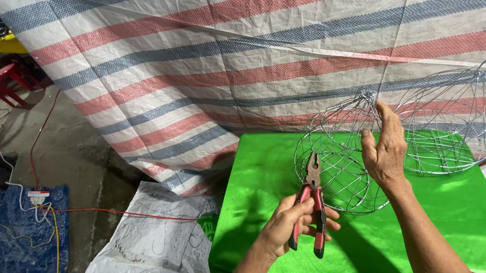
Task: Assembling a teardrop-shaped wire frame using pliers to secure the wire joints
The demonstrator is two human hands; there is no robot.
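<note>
Left hand (288,223) is gripping red pliers (312,202), fingers closed | right hand (385,151) is pinching the wire ball frame (337,157) standing on the green table (263,170) | a loose grip might be letting the frame roll away

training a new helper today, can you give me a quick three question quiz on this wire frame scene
1. True or false: the left hand holds the red-handled pliers.
2. What does the right hand grip?
A. the near wire frame
B. the far wire frame
C. the striped tarp
3. Fill in: both frames rest on a ____ cloth.

Key: 1 true; 2 A, at its twisted top; 3 green.
</note>
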